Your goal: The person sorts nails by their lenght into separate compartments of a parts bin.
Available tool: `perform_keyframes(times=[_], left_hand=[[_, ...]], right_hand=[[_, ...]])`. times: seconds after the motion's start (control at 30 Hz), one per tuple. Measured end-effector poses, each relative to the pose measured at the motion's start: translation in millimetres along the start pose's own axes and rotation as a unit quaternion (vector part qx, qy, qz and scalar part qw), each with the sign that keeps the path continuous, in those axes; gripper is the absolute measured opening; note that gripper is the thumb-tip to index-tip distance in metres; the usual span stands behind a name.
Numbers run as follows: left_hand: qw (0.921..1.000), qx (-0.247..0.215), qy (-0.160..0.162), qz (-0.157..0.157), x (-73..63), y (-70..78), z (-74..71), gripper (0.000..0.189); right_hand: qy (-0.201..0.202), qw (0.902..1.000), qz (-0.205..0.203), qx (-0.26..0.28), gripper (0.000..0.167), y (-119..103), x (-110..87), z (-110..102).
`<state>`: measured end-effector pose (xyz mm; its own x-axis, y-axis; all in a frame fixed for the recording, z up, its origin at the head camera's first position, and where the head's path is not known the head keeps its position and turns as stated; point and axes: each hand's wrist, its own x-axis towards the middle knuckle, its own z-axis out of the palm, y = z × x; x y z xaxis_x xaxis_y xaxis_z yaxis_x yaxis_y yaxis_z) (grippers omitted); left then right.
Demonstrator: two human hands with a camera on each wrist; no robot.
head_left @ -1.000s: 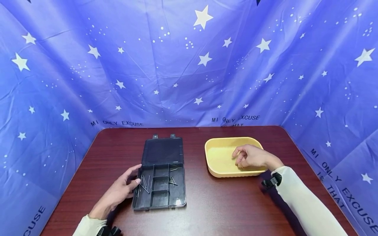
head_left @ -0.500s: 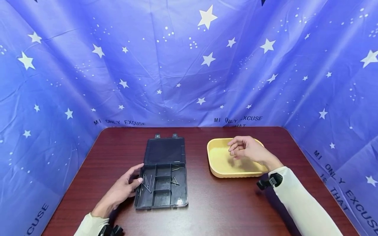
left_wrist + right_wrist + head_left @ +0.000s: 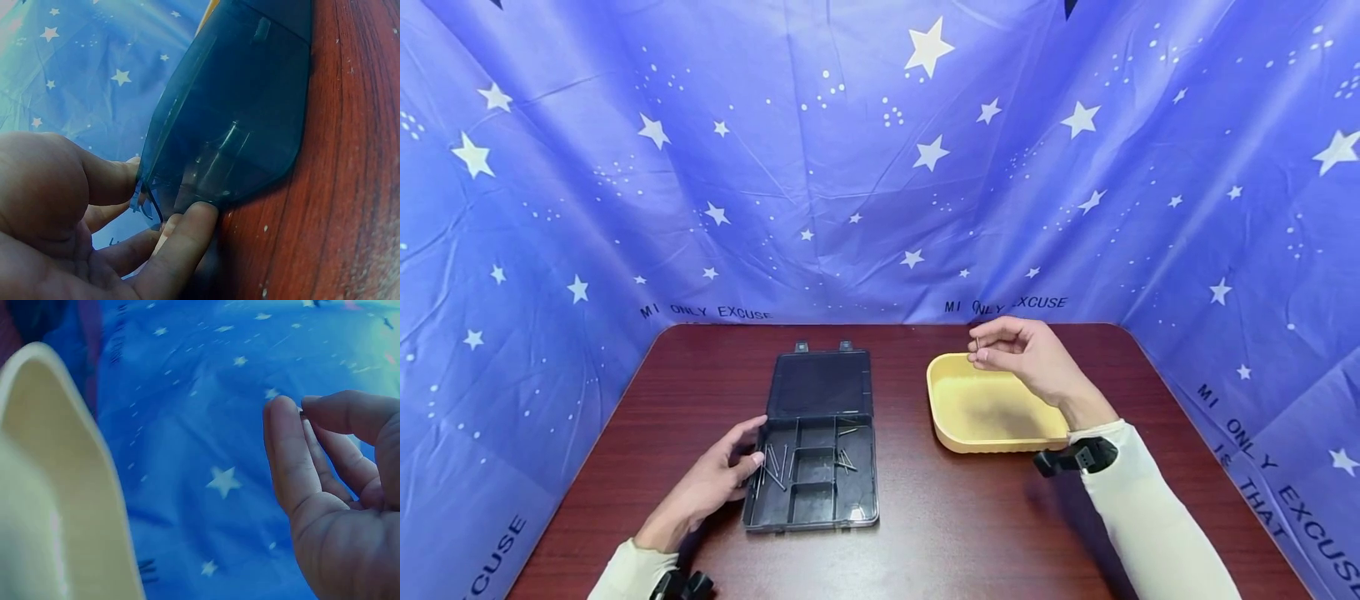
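My left hand holds the left side of a dark, see-through compartment box, its thumb at the rim. The box lies with its lid folded back. Several thin metal nails lie in its long left compartment, and shorter ones in the right-hand compartments. Above the back of a yellow tray, my right hand pinches a small thin nail between thumb and fingertips. Only a dark tip of that nail shows in the right wrist view.
Both containers stand on a dark red wooden table, with a strip of tabletop between them. A blue star-printed curtain hangs around the table's back and sides. A black wrist camera sits on my right sleeve.
My right hand has risen out of the yellow tray toward its back edge, and a thin nail now shows between its fingertips. My left hand stays on the box. The head view shifted slightly.
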<state>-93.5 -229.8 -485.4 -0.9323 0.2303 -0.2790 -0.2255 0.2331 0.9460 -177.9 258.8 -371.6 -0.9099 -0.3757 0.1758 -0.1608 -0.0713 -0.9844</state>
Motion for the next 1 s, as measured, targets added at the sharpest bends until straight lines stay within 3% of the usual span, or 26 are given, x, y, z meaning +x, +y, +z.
perform_keyframes(times=[0.43, 1.0], left_hand=[[1.0000, 0.000, -0.001, -0.003, 0.4, -1.5, -1.8, 0.061], [0.9999, 0.007, 0.004, -0.008, 0.0, -0.6, -2.0, 0.061]], right_hand=[[-0.026, 0.9918, -0.092, 0.085, 0.042, -43.9, 5.2, 37.3], [-0.021, 0.9925, -0.071, 0.098, 0.040, -41.6, 7.3, 48.2]])
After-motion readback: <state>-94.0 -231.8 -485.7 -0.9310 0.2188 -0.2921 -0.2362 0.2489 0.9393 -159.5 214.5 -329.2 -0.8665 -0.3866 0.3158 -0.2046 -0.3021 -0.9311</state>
